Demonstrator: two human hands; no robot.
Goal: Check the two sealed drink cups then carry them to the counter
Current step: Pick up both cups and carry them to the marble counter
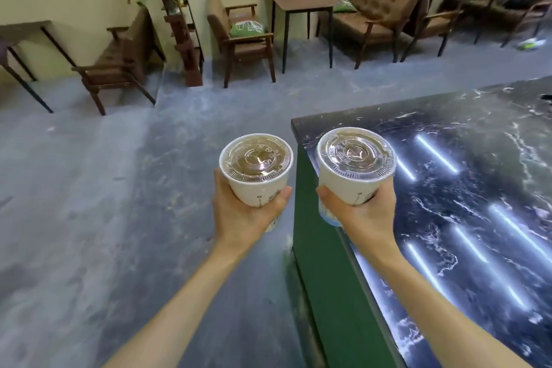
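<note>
Two lidded cups are held upright: left hand grips the left cup, right hand grips the right cup above the counter edge.

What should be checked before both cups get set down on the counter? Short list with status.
1. Left hand wrapped round left cup: ok.
2. Right hand wrapped round right cup: ok.
3. Clear lids seated on both cups: look ok, full rim seal cannot tell.
4. Cups upright: roughly, tipped slightly toward the camera; no spill visible.
5. Right cup over the counter: ok, at its corner.
6. Left cup over the counter: not ok, it hangs over the floor.
</note>
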